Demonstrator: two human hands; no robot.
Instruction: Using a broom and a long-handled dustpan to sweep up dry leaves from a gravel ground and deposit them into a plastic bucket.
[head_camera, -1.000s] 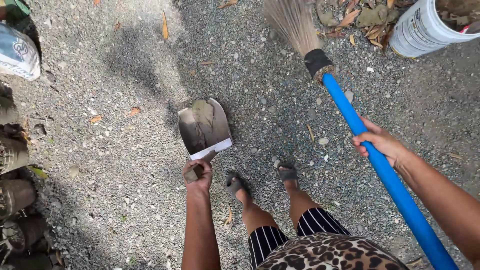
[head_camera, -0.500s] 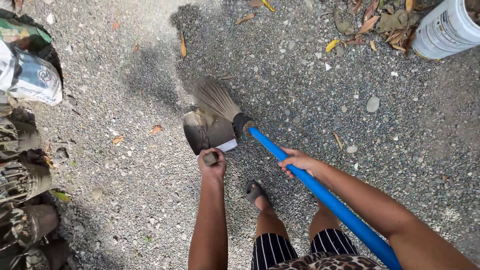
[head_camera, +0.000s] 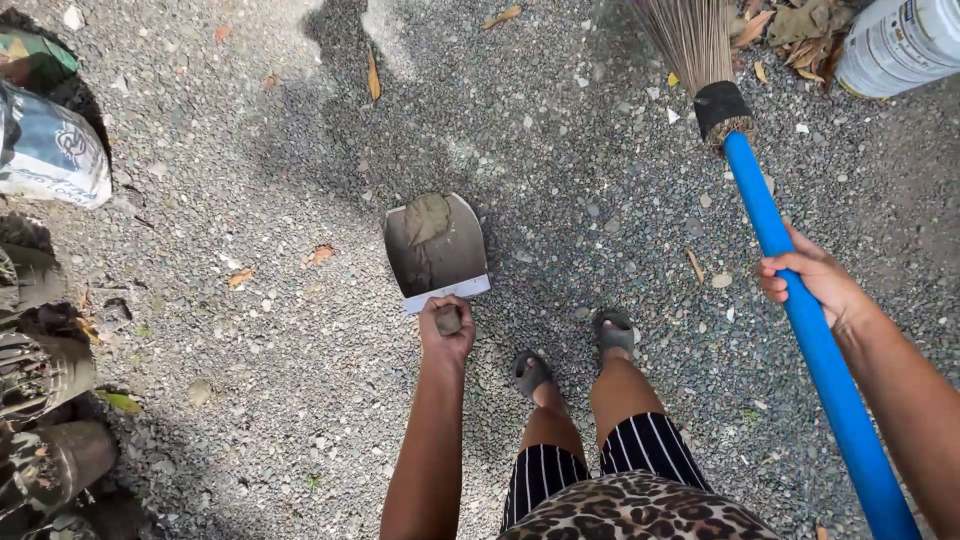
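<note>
Left hand (head_camera: 446, 330) fisted on dustpan (head_camera: 436, 246) handle, pan flat on gravel (head_camera: 250, 350). Right hand (head_camera: 815, 282) fingers wrapped round blue broom (head_camera: 790, 290) handle, bristles up.

Sunlit grey gravel ground (head_camera: 250, 330) strewn with dry leaves (head_camera: 790, 25), dark planting pots (head_camera: 45, 460) lining the left edge.

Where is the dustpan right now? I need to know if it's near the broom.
In the head view the dustpan lies on the gravel at centre, held by the left hand, just ahead of the feet; the broom is apart, at upper right.
</note>
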